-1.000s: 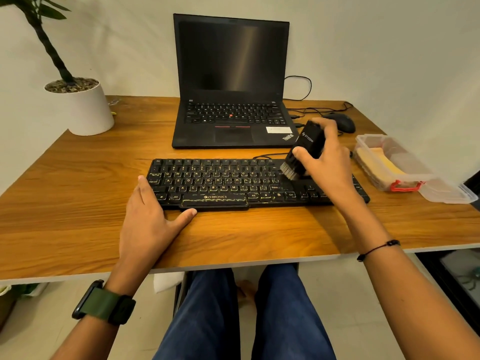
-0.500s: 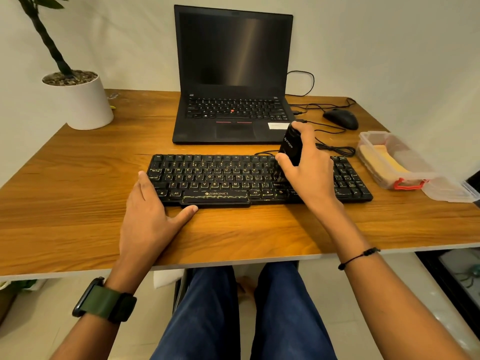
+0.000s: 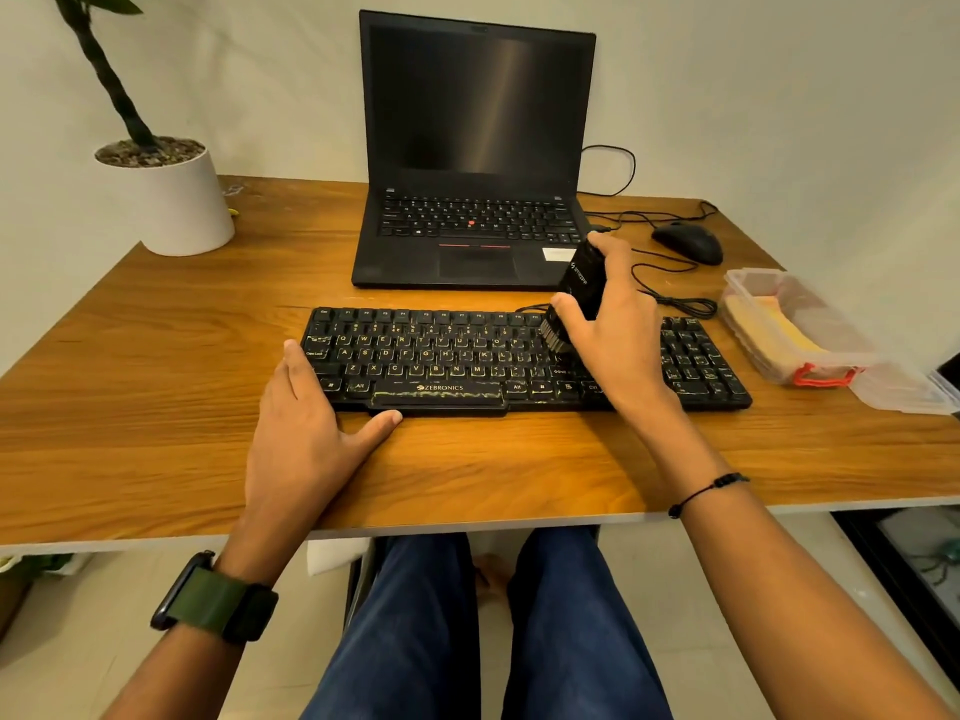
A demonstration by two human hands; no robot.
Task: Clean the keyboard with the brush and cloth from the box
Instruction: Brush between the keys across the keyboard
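Wooden desk (image 3: 156,407) fills mid-frame, with the black keyboard (image 3: 467,356) at centre and the clear box (image 3: 779,324) holding a yellow cloth (image 3: 779,330) at right. Right hand (image 3: 613,335) grips the black brush (image 3: 576,298), bristles down on the keys right of centre. Left hand (image 3: 306,433) lies flat, fingers straight, against the keyboard's lower-left corner.

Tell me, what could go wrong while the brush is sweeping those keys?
1. The right hand holds the brush close to the laptop, so swept dust might land on it.
2. The cable lies just behind that hand; a wide stroke could snag it and tug the mouse.
3. Only the left hand steadies the keyboard, at its left front corner, so a hard push might swing the right end towards the box.
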